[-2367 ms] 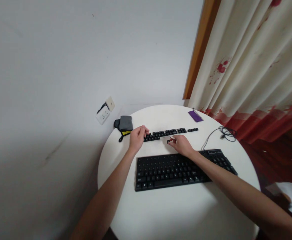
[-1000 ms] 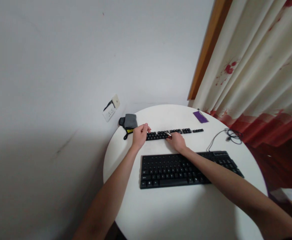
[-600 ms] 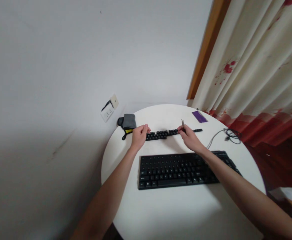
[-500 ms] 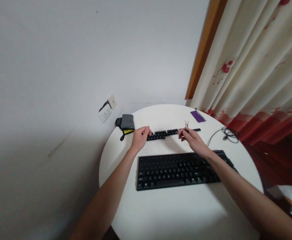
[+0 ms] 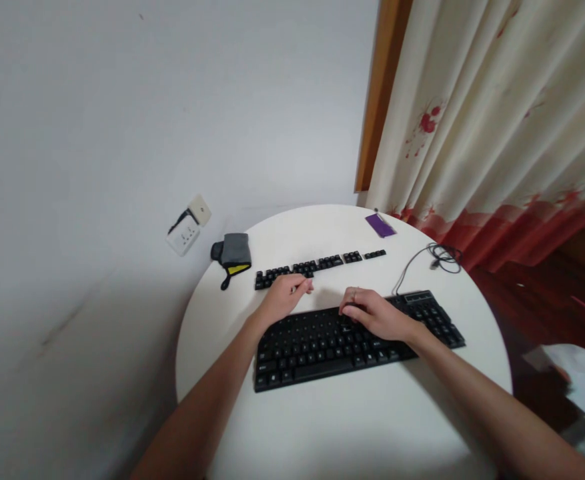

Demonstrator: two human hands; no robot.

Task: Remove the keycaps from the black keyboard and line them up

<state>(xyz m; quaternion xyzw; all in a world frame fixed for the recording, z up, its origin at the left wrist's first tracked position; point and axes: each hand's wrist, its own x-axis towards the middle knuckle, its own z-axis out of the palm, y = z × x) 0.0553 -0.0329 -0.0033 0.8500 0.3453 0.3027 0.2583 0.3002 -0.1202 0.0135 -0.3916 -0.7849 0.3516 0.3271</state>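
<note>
One round white table [image 5: 332, 427] bore one black keyboard [image 5: 322, 352] and, beyond it, a broken line of loose black keycaps [image 5: 329, 262]. The right hand [image 5: 375, 317], over the keyboard's upper middle, had its fingers closed on a slim metal tool [image 5: 353, 291], mostly hidden. The left hand [image 5: 282, 297] curled between keyboard and keycaps; whether it gripped anything could not be told.

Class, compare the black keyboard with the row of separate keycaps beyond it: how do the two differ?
The keyboard is one broad, connected piece; the row of keycaps is split into groups with gaps between. The keyboard has a cable attached; the row of keycaps shows none. The keyboard lies nearer the viewer, the row of keycaps farther away. Both are black and rest on the white table.
</note>
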